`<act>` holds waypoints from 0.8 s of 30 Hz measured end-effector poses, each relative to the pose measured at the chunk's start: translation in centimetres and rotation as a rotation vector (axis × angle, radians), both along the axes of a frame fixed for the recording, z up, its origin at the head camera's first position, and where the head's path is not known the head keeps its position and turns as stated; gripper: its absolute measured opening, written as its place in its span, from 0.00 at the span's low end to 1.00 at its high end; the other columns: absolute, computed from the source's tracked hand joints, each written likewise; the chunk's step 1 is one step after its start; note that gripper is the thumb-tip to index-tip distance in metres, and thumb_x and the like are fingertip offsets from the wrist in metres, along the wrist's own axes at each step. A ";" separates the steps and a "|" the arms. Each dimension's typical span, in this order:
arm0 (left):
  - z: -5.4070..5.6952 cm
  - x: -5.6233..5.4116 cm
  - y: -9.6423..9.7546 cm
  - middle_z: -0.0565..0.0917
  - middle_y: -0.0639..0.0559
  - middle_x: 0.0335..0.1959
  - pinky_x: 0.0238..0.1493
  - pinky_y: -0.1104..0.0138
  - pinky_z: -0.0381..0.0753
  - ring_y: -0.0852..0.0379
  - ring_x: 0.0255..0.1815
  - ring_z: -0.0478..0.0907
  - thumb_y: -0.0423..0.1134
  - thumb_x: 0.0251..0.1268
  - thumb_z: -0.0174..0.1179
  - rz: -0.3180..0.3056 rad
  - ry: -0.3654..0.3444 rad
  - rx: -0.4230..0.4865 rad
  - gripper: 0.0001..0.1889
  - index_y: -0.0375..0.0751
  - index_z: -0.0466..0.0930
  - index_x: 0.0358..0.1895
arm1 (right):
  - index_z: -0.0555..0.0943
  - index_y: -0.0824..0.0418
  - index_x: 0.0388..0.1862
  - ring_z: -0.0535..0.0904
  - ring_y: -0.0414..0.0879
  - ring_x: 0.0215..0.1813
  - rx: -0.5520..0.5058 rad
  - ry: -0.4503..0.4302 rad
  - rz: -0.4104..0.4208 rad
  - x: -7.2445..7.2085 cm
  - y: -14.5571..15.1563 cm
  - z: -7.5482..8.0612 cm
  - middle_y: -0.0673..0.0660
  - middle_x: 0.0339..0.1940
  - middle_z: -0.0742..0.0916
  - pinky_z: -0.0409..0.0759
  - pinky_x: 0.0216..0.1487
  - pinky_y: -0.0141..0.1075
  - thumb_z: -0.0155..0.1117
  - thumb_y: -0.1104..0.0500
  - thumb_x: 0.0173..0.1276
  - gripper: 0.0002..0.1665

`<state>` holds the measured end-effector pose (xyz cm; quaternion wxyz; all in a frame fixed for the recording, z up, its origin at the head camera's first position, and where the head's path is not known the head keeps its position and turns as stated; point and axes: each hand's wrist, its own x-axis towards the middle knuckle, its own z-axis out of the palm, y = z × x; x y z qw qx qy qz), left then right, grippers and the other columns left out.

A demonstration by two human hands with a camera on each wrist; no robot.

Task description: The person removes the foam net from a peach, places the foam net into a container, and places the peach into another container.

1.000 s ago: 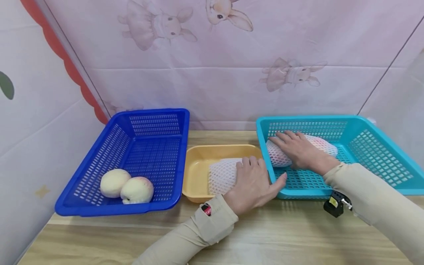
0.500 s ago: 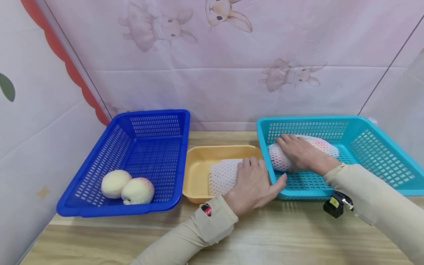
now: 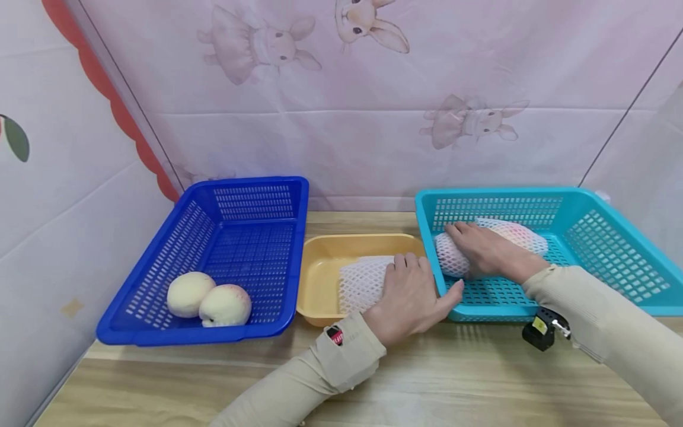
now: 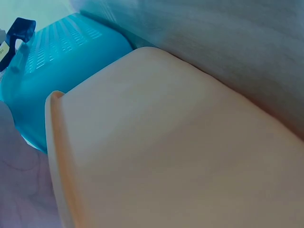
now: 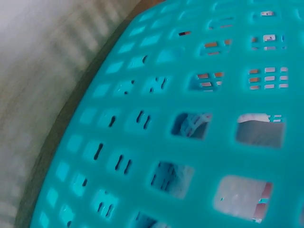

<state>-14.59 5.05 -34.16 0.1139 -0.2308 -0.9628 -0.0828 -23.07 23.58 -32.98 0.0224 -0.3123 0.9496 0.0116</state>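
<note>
In the head view my left hand point(image 3: 408, 293) rests over a white foam net point(image 3: 360, 284) in the yellow tray point(image 3: 319, 279). Its thumb reaches across to the near left corner of the teal basket point(image 3: 496, 311). Inside that basket, my right hand point(image 3: 480, 246) grips a fruit in a pinkish foam net point(image 3: 450, 256), its fingers curled over the top. A second netted fruit point(image 3: 523, 235), pink and white, lies just behind that hand. The left wrist view is mostly beige sleeve point(image 4: 166, 137); the right wrist view looks through the basket's side wall point(image 5: 227, 103).
A blue basket point(image 3: 301, 249) stands at the left with two pale peaches point(image 3: 190, 294) near its front wall. The yellow tray sits between the two baskets on a wooden table point(image 3: 437, 379). A rabbit-print wall covering point(image 3: 363, 148) rises directly behind them.
My right hand has drawn the netted fruit slightly toward me, and its fingers have closed in more around it. The left hand has kept its place. The head view has shifted a little.
</note>
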 end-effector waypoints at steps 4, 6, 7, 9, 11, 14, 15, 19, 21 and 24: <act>0.0 0.0 0.0 0.71 0.50 0.25 0.26 0.68 0.65 0.55 0.29 0.65 0.65 0.69 0.35 -0.005 0.006 0.004 0.29 0.43 0.69 0.27 | 0.60 0.77 0.67 0.69 0.72 0.61 -0.019 -0.042 -0.003 0.0 0.0 -0.1 0.78 0.62 0.71 0.71 0.58 0.59 0.82 0.61 0.44 0.56; 0.0 0.0 0.0 0.71 0.50 0.24 0.26 0.68 0.64 0.55 0.28 0.65 0.65 0.69 0.35 -0.009 0.006 0.012 0.29 0.43 0.69 0.26 | 0.60 0.77 0.68 0.70 0.71 0.61 -0.027 -0.059 -0.007 0.0 0.0 -0.1 0.78 0.62 0.71 0.72 0.58 0.59 0.81 0.62 0.45 0.56; 0.0 0.0 0.1 0.70 0.50 0.24 0.25 0.68 0.64 0.55 0.28 0.65 0.65 0.69 0.36 -0.011 0.003 0.016 0.29 0.43 0.68 0.26 | 0.60 0.76 0.68 0.70 0.71 0.60 -0.029 -0.061 -0.007 0.0 0.0 -0.1 0.77 0.62 0.71 0.72 0.57 0.59 0.81 0.62 0.45 0.55; 0.1 -0.1 0.1 0.70 0.50 0.24 0.26 0.69 0.65 0.55 0.28 0.65 0.65 0.69 0.36 -0.012 -0.003 0.017 0.29 0.43 0.68 0.26 | 0.60 0.75 0.68 0.71 0.70 0.60 -0.032 -0.064 -0.007 0.0 0.0 -0.2 0.76 0.61 0.71 0.72 0.57 0.59 0.81 0.62 0.45 0.55; 0.1 -0.1 0.0 0.70 0.50 0.25 0.27 0.69 0.65 0.55 0.29 0.65 0.65 0.69 0.36 -0.013 -0.012 0.016 0.29 0.43 0.69 0.27 | 0.60 0.74 0.68 0.71 0.70 0.60 -0.029 -0.059 0.001 -0.1 -0.1 -0.2 0.75 0.61 0.72 0.73 0.57 0.59 0.81 0.62 0.45 0.55; 0.1 -0.1 0.0 0.70 0.50 0.25 0.27 0.68 0.66 0.54 0.30 0.65 0.65 0.69 0.36 -0.015 -0.030 0.017 0.29 0.43 0.69 0.27 | 0.61 0.73 0.69 0.70 0.70 0.61 -0.024 -0.053 0.018 -0.1 -0.1 -0.3 0.75 0.62 0.72 0.72 0.58 0.59 0.81 0.63 0.46 0.55; 0.2 -0.1 0.0 0.70 0.50 0.25 0.27 0.68 0.66 0.54 0.30 0.65 0.65 0.69 0.36 -0.015 -0.033 0.017 0.29 0.43 0.68 0.27 | 0.61 0.73 0.70 0.70 0.71 0.61 -0.025 -0.050 0.025 -0.1 -0.2 -0.3 0.75 0.62 0.72 0.72 0.58 0.59 0.80 0.64 0.46 0.55; 0.2 0.0 0.0 0.69 0.51 0.25 0.27 0.68 0.65 0.54 0.30 0.65 0.65 0.69 0.36 -0.013 -0.040 0.013 0.28 0.44 0.67 0.27 | 0.63 0.72 0.69 0.72 0.70 0.59 -0.051 -0.032 0.045 -0.1 -0.2 -0.4 0.74 0.59 0.73 0.74 0.55 0.59 0.80 0.67 0.45 0.53; 0.3 0.0 0.0 0.69 0.51 0.25 0.28 0.68 0.65 0.54 0.30 0.65 0.65 0.69 0.36 -0.011 -0.038 0.009 0.28 0.44 0.67 0.27 | 0.63 0.72 0.69 0.73 0.69 0.57 -0.063 -0.033 0.039 -0.2 -0.1 -0.4 0.74 0.59 0.74 0.75 0.54 0.58 0.81 0.67 0.43 0.54; 0.3 0.0 0.1 0.69 0.51 0.25 0.28 0.68 0.65 0.54 0.30 0.65 0.65 0.69 0.36 -0.010 -0.033 0.006 0.28 0.44 0.67 0.27 | 0.63 0.72 0.68 0.74 0.69 0.55 -0.076 -0.035 0.026 -0.3 0.0 -0.4 0.75 0.58 0.74 0.76 0.53 0.58 0.82 0.64 0.40 0.56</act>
